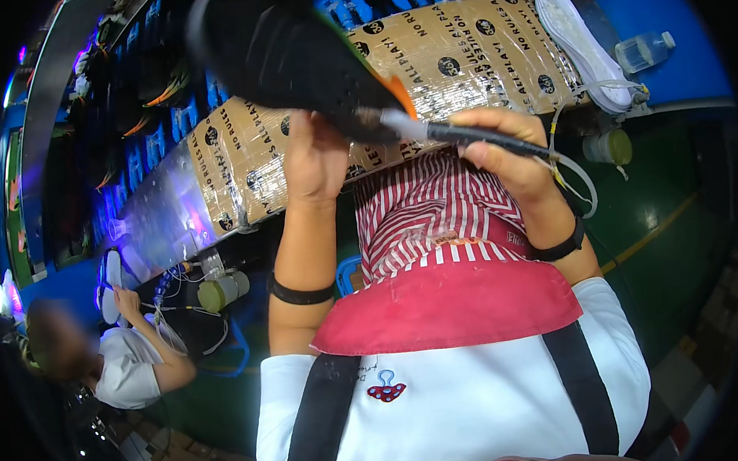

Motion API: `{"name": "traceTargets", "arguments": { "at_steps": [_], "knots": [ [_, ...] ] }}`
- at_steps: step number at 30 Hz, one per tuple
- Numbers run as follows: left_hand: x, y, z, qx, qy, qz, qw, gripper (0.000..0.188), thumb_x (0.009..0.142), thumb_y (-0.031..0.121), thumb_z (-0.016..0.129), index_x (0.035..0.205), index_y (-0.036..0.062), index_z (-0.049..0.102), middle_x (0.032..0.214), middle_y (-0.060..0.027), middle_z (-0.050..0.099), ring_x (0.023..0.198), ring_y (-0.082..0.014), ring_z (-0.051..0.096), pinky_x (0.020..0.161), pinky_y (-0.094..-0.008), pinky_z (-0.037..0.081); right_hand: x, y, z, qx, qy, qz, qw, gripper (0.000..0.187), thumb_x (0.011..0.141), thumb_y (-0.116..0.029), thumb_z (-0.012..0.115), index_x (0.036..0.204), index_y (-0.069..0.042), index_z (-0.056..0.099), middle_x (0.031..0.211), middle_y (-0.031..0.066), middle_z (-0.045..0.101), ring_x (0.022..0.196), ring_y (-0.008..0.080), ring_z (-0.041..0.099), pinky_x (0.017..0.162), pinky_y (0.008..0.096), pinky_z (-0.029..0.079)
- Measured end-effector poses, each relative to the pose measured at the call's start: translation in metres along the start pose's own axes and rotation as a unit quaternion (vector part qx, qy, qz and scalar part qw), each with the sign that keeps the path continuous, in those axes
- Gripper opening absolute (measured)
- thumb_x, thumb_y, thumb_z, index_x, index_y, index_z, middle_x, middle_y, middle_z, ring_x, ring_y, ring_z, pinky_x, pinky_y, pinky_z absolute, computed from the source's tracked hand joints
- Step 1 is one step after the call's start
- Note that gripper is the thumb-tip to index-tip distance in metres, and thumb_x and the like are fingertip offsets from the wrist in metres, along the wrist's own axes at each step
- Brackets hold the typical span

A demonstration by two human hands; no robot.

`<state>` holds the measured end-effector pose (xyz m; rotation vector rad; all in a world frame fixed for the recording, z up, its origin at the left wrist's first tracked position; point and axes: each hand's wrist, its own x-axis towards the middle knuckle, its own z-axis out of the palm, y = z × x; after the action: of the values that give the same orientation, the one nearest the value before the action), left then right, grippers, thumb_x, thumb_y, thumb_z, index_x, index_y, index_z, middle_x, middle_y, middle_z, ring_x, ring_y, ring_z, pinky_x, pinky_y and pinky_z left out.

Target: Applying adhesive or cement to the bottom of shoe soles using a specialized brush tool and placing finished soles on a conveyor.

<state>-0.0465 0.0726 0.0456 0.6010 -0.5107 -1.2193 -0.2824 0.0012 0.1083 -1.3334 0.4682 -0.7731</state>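
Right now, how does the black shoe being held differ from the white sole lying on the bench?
The black shoe is raised, gripped by the left hand; the white sole lies flat on the taped bench, untouched. The shoe is dark with an orange tip; the sole is plain white. The right hand holds a pen-like tool to the shoe only.

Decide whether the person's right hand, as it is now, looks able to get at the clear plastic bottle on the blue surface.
Probably not at once: the right hand is closed around a black pen-shaped tool, and the clear plastic bottle lies apart, beyond the white shoe sole.
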Motion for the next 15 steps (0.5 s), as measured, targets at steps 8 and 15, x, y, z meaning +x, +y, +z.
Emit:
{"name": "traceTargets", "arguments": {
  "at_steps": [8, 15],
  "knots": [
    [-0.044, -0.017, -0.009, -0.184, 0.089, -0.092, 0.975, 0.083, 0.084, 0.067, 0.032, 0.142, 0.0081, 0.021, 0.141, -0.023, 0.028, 0.126, -0.0444, 0.032, 0.097, -0.0615, 0.032, 0.013, 0.004, 0.001, 0.075, 0.099, -0.019, 0.992, 0.028, 0.081, -0.01, 0.065, 0.106, 0.002, 0.061, 0.081, 0.0034, 0.063, 0.066, 0.0049, 0.055, 0.059, 0.0164, 0.043],
    [-0.055, -0.046, 0.007, -0.341, -0.006, -0.138, 0.93, 0.087, 0.082, 0.069, 0.028, 0.14, 0.0037, 0.022, 0.137, -0.029, 0.03, 0.122, -0.0426, 0.039, 0.092, -0.054, 0.041, 0.023, 0.008, 0.006, 0.072, 0.135, 0.023, 0.988, 0.029, 0.083, -0.008, 0.059, 0.109, 0.004, 0.057, 0.082, 0.0075, 0.063, 0.066, 0.0058, 0.055, 0.055, 0.0156, 0.041]
  ]
}}
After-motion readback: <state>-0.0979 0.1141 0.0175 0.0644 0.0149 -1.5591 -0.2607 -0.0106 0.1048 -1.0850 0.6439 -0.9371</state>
